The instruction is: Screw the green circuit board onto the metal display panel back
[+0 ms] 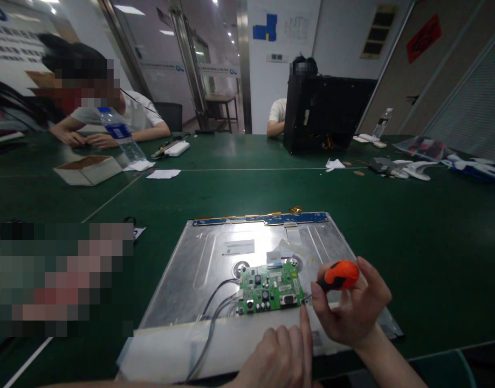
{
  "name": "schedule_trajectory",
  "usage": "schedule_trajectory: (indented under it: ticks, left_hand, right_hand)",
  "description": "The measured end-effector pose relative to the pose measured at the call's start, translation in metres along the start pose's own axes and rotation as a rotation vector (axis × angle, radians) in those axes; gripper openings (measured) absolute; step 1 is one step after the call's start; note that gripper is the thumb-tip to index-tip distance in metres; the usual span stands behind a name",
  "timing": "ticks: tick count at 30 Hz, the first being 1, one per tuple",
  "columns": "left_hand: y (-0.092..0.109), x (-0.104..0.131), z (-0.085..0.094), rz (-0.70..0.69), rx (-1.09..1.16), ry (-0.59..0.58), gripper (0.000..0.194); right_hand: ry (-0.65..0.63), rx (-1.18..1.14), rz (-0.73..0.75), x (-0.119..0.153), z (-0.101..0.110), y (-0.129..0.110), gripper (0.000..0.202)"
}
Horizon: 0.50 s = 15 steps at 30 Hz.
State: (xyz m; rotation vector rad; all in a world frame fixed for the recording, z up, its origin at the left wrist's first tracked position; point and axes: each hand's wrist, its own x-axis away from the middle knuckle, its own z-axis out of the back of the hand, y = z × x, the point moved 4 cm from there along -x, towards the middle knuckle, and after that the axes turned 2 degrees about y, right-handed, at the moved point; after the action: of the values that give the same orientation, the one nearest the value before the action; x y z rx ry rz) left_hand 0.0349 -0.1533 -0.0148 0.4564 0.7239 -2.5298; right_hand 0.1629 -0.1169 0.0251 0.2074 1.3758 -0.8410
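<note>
A metal display panel (215,253) lies on the green table with a green circuit board (272,288) on its middle. My right hand (350,310) grips an orange and black screwdriver (341,275), whose tip meets the board's lower right corner. Just below that corner, my left hand (277,353) has its index finger stretched out, the fingertip beside the screwdriver tip; its other fingers are bent over the panel's lower part. Grey and black cables (215,318) run from the board's left side. A blue strip board (263,219) borders the panel's far edge.
Two people sit across the green table (231,188). A large black device (328,113) stands before one. Far left are an open box (88,170) and a water bottle (122,137); at right lie gloves (411,169) and plastic bags (425,146).
</note>
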Motion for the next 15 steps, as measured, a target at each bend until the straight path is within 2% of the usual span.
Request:
schedule_trajectory:
  ticks: [3,15]
  left_hand:
    - [0.0010,0.0004,-0.0015,-0.012,0.001,-0.038,0.064]
    - [-0.0017,-0.0012,0.0011,0.023,0.007,0.015,0.058]
  right_hand:
    - [-0.007,0.017,0.004,0.0018,0.0006,0.0016,0.081]
    - [-0.043,-0.085,-0.051,0.0078,0.0032,0.0062,0.079]
